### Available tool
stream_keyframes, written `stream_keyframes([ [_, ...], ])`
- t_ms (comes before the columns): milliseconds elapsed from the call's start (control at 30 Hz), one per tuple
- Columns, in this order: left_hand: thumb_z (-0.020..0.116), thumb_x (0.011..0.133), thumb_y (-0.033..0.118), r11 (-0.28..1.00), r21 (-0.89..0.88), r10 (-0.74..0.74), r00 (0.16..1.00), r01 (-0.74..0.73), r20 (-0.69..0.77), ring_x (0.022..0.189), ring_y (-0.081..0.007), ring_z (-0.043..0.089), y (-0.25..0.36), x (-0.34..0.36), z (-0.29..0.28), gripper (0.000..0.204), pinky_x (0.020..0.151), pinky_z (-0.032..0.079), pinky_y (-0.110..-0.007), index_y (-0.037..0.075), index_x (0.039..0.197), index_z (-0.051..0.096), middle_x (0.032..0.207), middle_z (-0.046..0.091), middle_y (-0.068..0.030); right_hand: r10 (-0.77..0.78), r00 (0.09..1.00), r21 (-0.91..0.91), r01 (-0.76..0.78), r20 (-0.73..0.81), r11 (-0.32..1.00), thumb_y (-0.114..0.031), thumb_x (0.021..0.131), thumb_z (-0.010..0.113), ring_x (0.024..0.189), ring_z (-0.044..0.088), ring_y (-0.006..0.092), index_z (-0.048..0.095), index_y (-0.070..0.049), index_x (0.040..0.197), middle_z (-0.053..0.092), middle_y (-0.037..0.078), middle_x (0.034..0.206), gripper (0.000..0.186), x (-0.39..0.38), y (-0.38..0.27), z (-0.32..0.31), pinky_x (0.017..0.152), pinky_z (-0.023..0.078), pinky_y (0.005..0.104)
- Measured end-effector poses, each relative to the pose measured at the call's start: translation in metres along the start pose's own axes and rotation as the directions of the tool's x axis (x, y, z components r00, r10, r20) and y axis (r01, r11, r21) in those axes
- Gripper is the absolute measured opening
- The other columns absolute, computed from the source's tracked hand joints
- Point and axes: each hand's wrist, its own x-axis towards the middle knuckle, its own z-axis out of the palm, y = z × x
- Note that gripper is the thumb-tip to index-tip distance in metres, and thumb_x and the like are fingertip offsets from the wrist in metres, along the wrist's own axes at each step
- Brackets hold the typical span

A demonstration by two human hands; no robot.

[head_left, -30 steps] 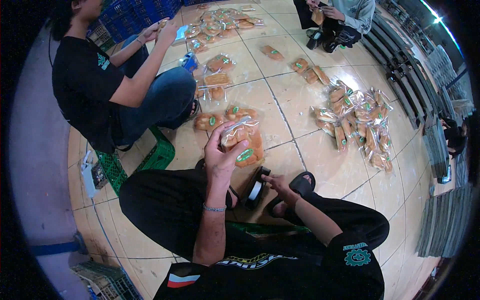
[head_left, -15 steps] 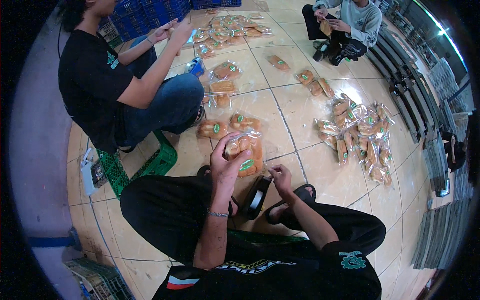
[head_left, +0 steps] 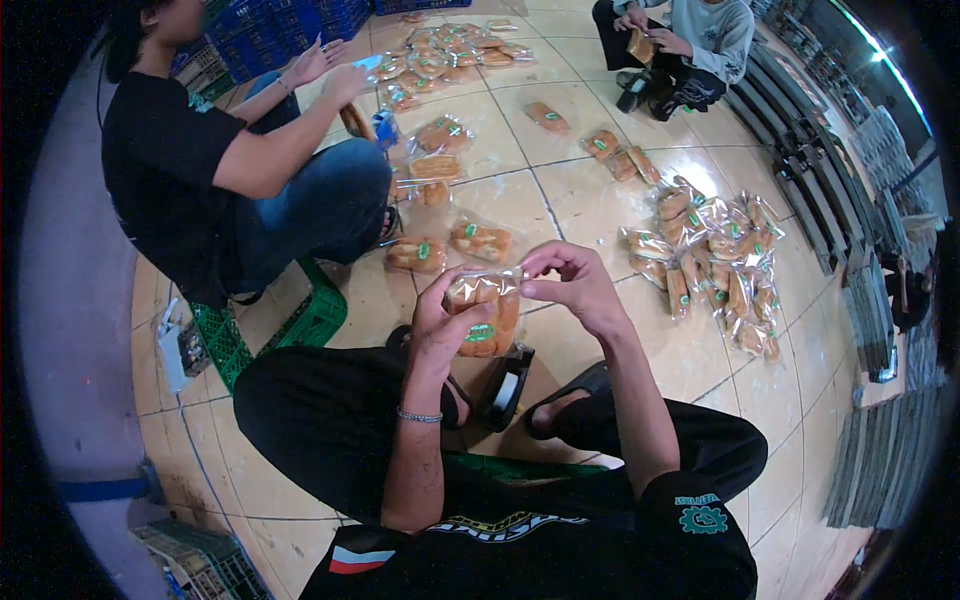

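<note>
Up front, the left hand grips a clear bag holding a bread roll, raised above the tiled floor; right hand fingers pinch its top edge. A tape dispenser below is partly hidden behind the bag.

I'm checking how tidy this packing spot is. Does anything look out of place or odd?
Nothing looks damaged. The bagged bread packs lie loose on the tiled floor, heaped unevenly at right. The left hand and right hand hold one bread pack.
</note>
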Motion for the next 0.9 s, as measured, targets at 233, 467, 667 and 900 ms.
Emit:
stream_keyframes([
  [233, 0.075, 0.077, -0.006, 0.999, -0.029, -0.02, 0.987, 0.024, 0.159, 0.101, -0.0131, 0.063, 0.005, -0.01, 0.005, 0.05, 0.091, 0.051, -0.027, 0.002, 0.124, 0.059, 0.11, 0.066, -0.0054, -0.115, 0.993, -0.382, 0.116, 0.026, 0.917, -0.013, 0.082, 0.077, 0.096, 0.06, 0.0086, 0.071, -0.006, 0.102, 0.069, -0.002, 0.094, 0.022, -0.007, -0.01, 0.01, 0.081, 0.045, 0.0254],
  [467, 0.071, 0.071, -0.011, 0.73, 0.488, 0.471, 0.869, -0.479, 0.149, 0.1, -0.0224, 0.066, 0.036, -0.02, 0.01, 0.036, 0.086, 0.053, -0.032, 0.003, 0.105, 0.07, 0.11, 0.067, -0.0091, 0.026, 0.997, -0.272, -0.043, -0.067, 0.961, -0.02, 0.089, 0.073, 0.075, 0.059, 0.0079, 0.069, 0.0, 0.111, 0.068, 0.004, 0.087, 0.03, -0.016, -0.009, 0.015, 0.068, 0.047, 0.0245],
  [667, 0.075, 0.066, -0.01, 0.574, 0.507, 0.568, 0.759, -0.643, 0.319, 0.102, -0.0231, 0.065, 0.048, -0.03, 0.012, 0.035, 0.089, 0.053, -0.033, 0.006, 0.098, 0.075, 0.11, 0.067, -0.0096, 0.146, 0.989, -0.423, -0.118, 0.034, 0.899, -0.023, 0.092, 0.07, 0.071, 0.059, 0.0085, 0.065, 0.001, 0.116, 0.068, 0.005, 0.089, 0.034, -0.015, -0.014, 0.01, 0.067, 0.049, 0.0252],
  [900, 0.086, 0.064, 0.006, 0.671, 0.551, 0.417, 0.867, -0.496, 0.272, 0.112, -0.0278, 0.062, 0.034, -0.027, -0.006, 0.078, 0.096, 0.051, -0.037, 0.007, 0.135, 0.056, 0.123, 0.063, -0.0109, 0.06, 0.932, -0.553, 0.159, 0.357, 0.818, -0.027, 0.091, 0.072, 0.074, 0.062, 0.0103, 0.066, -0.003, 0.112, 0.069, 0.003, 0.091, 0.032, -0.022, -0.033, 0.009, 0.068, 0.05, 0.0267],
])
